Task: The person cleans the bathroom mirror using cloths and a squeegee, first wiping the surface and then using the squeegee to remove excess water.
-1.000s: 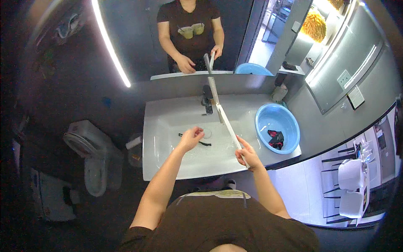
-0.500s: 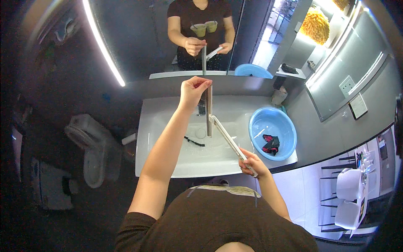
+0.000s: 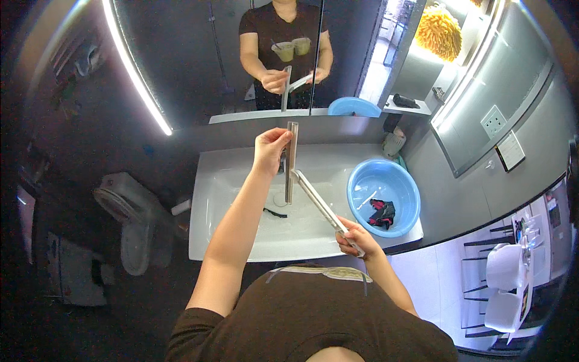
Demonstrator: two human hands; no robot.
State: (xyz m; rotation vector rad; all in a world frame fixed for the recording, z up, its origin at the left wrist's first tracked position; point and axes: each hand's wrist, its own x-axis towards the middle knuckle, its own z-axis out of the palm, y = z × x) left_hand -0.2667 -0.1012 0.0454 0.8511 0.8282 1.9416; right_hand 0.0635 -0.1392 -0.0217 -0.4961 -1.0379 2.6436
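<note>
Spanning the wall ahead, a large dark mirror [image 3: 199, 66] with a slanted light strip reflects the person in a dark brown shirt. Below it the grey table [image 3: 458, 199] carries a wide white rectangular sink basin [image 3: 241, 223], with a white toilet [image 3: 123, 211] on the floor to the left. On the right part of the sink stands a round light-blue plastic washbowl [image 3: 383, 193] holding a small dark and red item I cannot identify. A small black curved object [image 3: 275, 212] lies in the basin near the drain.

Over the basin the person holds two long, flat, pale metal-looking strips. The left hand [image 3: 270, 148] is raised above the faucet area, its grip closed on the upper end of the upright strip [image 3: 291, 163], which hangs nearly vertical over the sink. The right hand [image 3: 356, 237] is lower, at the sink's front edge, its grip closed around the near end of the slanted strip [image 3: 318, 202]. That strip runs up and to the left, and its far end meets the upright strip about midway; whether they are joined there I cannot tell.
</note>
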